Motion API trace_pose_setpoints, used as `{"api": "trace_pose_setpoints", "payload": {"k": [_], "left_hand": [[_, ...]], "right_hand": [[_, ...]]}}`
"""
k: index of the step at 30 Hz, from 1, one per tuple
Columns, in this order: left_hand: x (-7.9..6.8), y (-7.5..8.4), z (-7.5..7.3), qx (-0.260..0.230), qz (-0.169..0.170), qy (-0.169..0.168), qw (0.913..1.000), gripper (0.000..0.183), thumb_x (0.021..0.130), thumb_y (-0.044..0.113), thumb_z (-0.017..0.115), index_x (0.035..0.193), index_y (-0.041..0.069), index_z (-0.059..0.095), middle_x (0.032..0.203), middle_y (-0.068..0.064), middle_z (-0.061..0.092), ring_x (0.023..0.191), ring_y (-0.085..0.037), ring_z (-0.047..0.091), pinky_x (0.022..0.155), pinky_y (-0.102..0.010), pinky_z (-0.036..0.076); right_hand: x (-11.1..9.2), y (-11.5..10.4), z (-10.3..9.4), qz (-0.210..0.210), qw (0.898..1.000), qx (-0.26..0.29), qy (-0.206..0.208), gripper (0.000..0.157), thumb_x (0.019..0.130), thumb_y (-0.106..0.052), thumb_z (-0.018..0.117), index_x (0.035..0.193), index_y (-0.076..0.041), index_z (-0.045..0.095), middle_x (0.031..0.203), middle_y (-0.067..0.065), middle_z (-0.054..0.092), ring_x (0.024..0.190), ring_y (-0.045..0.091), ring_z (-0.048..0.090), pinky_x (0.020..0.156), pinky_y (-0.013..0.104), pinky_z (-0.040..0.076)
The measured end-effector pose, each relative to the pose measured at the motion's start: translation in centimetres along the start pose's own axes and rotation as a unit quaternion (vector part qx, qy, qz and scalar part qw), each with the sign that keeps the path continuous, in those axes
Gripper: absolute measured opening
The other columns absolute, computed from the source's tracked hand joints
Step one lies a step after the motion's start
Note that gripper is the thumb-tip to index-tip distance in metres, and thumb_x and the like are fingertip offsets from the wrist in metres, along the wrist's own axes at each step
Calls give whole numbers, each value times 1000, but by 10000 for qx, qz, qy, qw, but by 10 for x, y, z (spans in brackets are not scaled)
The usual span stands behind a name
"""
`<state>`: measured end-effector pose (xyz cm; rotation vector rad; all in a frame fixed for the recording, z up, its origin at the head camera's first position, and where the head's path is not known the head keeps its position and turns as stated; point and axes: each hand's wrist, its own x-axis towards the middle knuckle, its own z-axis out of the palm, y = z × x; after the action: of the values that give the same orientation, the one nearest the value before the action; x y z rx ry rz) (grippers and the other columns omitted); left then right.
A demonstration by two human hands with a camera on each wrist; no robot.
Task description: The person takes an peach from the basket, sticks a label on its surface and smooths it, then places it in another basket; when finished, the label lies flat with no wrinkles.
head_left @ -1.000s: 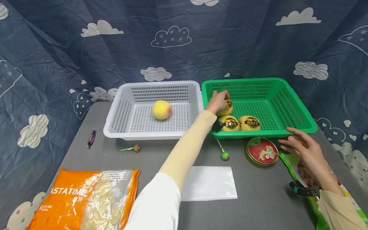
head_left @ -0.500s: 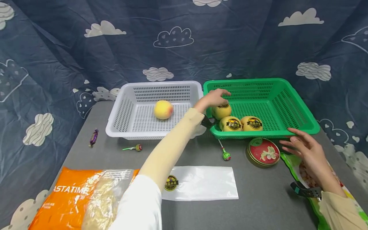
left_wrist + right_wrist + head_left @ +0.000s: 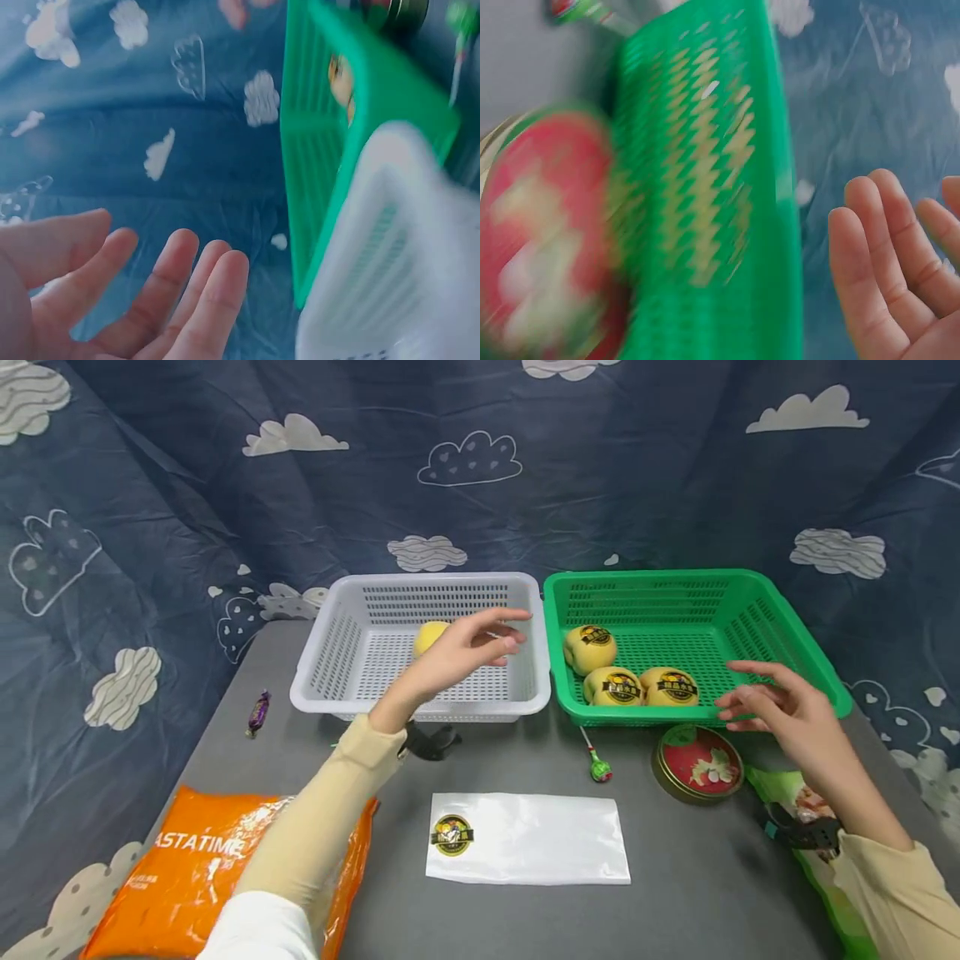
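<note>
My left hand (image 3: 463, 650) hovers over the white basket (image 3: 307, 693), fingers loosely extended and holding nothing. Partly hidden behind it is a yellow peach (image 3: 428, 637) in that basket. In the left wrist view the left hand (image 3: 150, 300) shows spread fingers and a bare palm. My right hand (image 3: 787, 708) hangs above the front right corner of the green basket (image 3: 813, 647), its fingers relaxed and holding nothing. Several yellow peaches (image 3: 590, 652) with black-and-gold labels lie in the green basket's left part. The right wrist view shows the right hand (image 3: 900, 277) beside that basket's rim.
A round red tin (image 3: 699, 762) and a green lollipop (image 3: 600, 768) lie before the green basket. A white plastic bag (image 3: 536, 839) lies flat in front. An orange pasta bag (image 3: 202, 868), a purple candy (image 3: 258, 713) and a green food bag (image 3: 832, 893) are at the sides.
My left hand has let go of a labelled peach in the green basket and moved left over the white basket. The right hand has lifted slightly; the view has shifted a little.
</note>
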<state>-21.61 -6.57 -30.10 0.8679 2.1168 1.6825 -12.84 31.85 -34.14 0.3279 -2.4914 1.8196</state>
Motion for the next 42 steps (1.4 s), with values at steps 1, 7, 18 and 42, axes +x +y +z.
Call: {"api": "trace_pose_setpoints", "payload": {"k": [1, 7, 18, 42], "left_hand": [[-10, -2, 3, -178, -27, 22, 9998, 39, 92, 13, 52, 130, 8, 46, 113, -13, 57, 98, -19, 57, 79, -34, 48], [-63, -26, 21, -854, -292, 203, 9957, 44, 93, 7, 49, 135, 8, 39, 110, -24, 55, 98, -29, 56, 80, -38, 48], [-106, -78, 27, -991, -914, 1359, 9815, 56, 95, 12, 46, 144, 18, 20, 111, -29, 51, 100, -40, 52, 78, -39, 49], [-97, -71, 34, -781, -761, 2798, 9539, 43, 94, 12, 47, 134, 2, 33, 103, -35, 54, 93, -47, 54, 74, -50, 48]], "right_hand": [[7, -6, 5, -85, 9999, -48, -74, 37, 94, -6, 46, 131, -5, 43, 92, 11, 63, 80, 17, 63, 64, 26, 52], [52, -42, 43, -461, 9962, -585, -449, 34, 94, -15, 47, 128, -9, 47, 97, 12, 62, 82, 19, 61, 67, 25, 51], [149, -73, 136, -577, 9872, -159, -1479, 38, 90, -24, 55, 126, -12, 47, 114, 11, 55, 93, 28, 57, 76, 35, 49], [216, -28, 291, 1741, 9499, -366, -2570, 62, 88, -21, 57, 142, -24, 27, 141, 7, 28, 107, 31, 41, 88, 53, 36]]}}
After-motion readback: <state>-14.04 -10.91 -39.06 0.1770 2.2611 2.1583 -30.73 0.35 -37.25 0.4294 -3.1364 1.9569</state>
